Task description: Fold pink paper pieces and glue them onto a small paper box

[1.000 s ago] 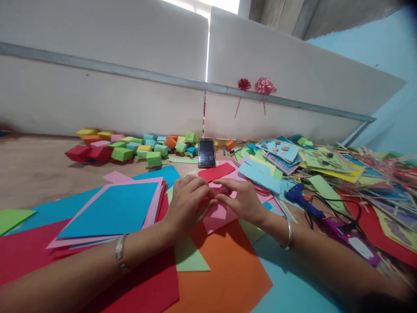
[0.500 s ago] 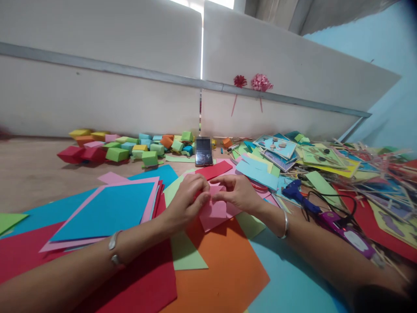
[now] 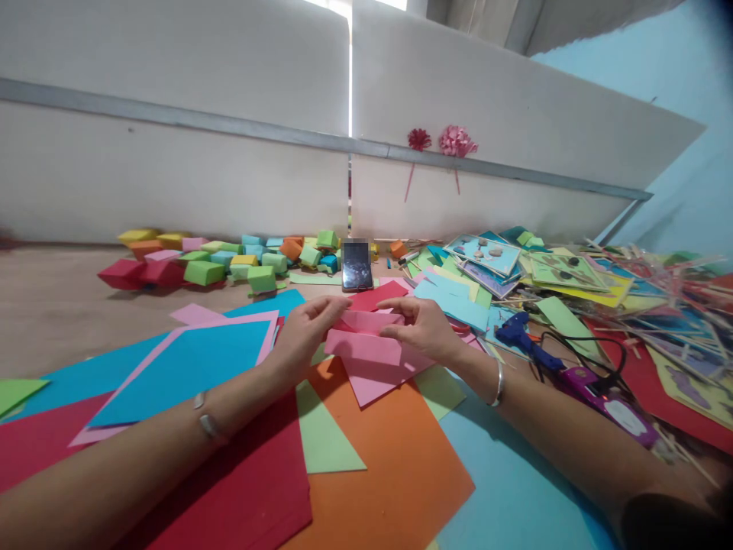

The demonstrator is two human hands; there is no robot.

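Note:
Between my two hands is a folded pink paper [image 3: 366,344], its creased panels standing partly up like an open box. My left hand [image 3: 306,332] pinches its left end with thumb and fingers together. At the other end my right hand [image 3: 422,328] grips the paper, thumb in front and fingers behind. Beneath lies a flat pink sheet [image 3: 363,386], on top of an orange sheet [image 3: 389,466]. A red paper strip [image 3: 386,294] rests just behind the folded piece.
Small coloured paper boxes [image 3: 206,273] line the back left. A phone [image 3: 356,266] leans upright at the back. To the right lie a blue glue gun [image 3: 512,330], its cable, a purple power strip [image 3: 610,405] and piled cards and sticks. Blue and pink sheets [image 3: 188,367] are stacked at left.
My left hand has moved left, away from my right hand. The folded pink paper, mostly covered before, now shows opened out between them.

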